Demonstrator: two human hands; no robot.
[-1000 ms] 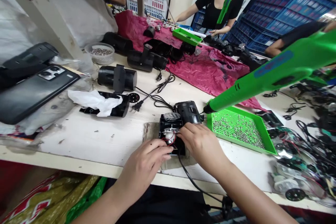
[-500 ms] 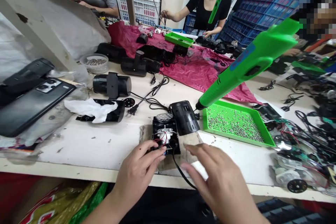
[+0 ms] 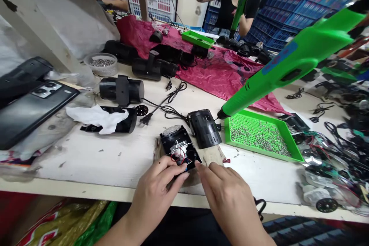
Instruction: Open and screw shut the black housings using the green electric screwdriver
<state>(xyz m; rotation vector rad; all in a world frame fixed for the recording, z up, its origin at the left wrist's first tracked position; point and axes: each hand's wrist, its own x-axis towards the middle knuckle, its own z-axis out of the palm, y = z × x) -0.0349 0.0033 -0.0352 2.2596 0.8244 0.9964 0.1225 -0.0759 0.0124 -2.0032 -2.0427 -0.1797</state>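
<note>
An open black plastic housing (image 3: 173, 135) lies tilted on a worn block (image 3: 211, 157) in front of me, with a metal-and-white inner part and thin red wires showing. My left hand (image 3: 160, 178) has its thumb and fingers closed at the housing's near edge, by the wires. At the near right corner, the bent fingers of my right hand (image 3: 223, 188) touch the housing; what they pinch is hidden. A loop of black cable (image 3: 261, 206) shows just right of that hand. Beside the housing stands a black ribbed cover (image 3: 204, 128).
A green electric screwdriver (image 3: 268, 69) hangs over a green tray (image 3: 265, 153) of screws. Tangled wired parts (image 3: 325, 177) fill the right. To the left are a phone (image 3: 37, 111), white tissue (image 3: 99, 117), a screw tub (image 3: 102, 70) and a black cylindrical unit (image 3: 122, 90). Two people work opposite.
The housing has turned and tilted. My right hand has come left from above the cable to the housing's corner, its fingers closing. Across the table, a person has raised an arm.
</note>
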